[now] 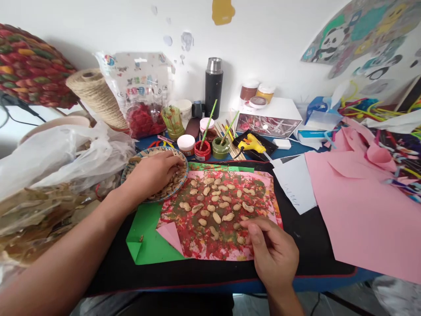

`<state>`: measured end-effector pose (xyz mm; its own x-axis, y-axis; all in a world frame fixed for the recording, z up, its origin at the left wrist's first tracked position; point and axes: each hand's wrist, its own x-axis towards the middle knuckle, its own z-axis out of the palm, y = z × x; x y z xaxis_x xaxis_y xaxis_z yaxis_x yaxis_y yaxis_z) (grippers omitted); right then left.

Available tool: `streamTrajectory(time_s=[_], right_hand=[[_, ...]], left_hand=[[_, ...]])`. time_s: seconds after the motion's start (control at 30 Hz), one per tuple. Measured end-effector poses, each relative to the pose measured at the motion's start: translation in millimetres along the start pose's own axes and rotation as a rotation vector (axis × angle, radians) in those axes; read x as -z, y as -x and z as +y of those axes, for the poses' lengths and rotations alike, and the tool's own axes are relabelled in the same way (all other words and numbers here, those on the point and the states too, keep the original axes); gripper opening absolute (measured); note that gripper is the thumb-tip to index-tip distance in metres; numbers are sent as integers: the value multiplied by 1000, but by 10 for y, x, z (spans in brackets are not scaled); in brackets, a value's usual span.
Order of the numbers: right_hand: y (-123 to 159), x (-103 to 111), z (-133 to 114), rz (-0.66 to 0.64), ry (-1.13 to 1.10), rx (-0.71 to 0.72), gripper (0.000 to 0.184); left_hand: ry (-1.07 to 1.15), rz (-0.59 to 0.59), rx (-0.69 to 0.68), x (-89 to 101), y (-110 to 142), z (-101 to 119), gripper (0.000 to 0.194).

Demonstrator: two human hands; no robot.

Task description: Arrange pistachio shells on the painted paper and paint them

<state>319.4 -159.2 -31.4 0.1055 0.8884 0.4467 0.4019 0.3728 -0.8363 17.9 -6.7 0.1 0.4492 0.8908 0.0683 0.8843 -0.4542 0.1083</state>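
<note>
My left hand (158, 170) reaches into a round woven basket (183, 160) of peanut shells, fingers curled down among them. What its fingertips hold is hidden. Over the lower right of a pink sheet (190, 245) smeared with red and green paint, my right hand (274, 250) has its thumb and forefinger bent together. A peanut shell (237, 226) sits at those fingertips. Many more peanut shells (217, 217) are spread across the painted sheet, some showing a hollow side. Beneath that sheet lies green paper (151, 245), its lower left corner curled up.
Behind the sheet stand open red (202, 151) and green (220, 149) paint jars with brushes, a yellow glue gun (252, 144) and a black flask (213, 92). Plastic bags (72, 158) and a twine spool (98, 98) crowd the left; pink paper (368, 210) covers the right.
</note>
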Motion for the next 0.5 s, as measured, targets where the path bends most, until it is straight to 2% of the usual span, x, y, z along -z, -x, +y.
streamTrajectory(time_s=[0.3,0.5], right_hand=[[-20,-15,-10,-36,-9,39,17],[-31,-21,-32,-46,-17,23,18]], left_hand=[[-122,-76,-97,28,-41,-51,36],[-138,-45,-98,22,-22,-90,38]])
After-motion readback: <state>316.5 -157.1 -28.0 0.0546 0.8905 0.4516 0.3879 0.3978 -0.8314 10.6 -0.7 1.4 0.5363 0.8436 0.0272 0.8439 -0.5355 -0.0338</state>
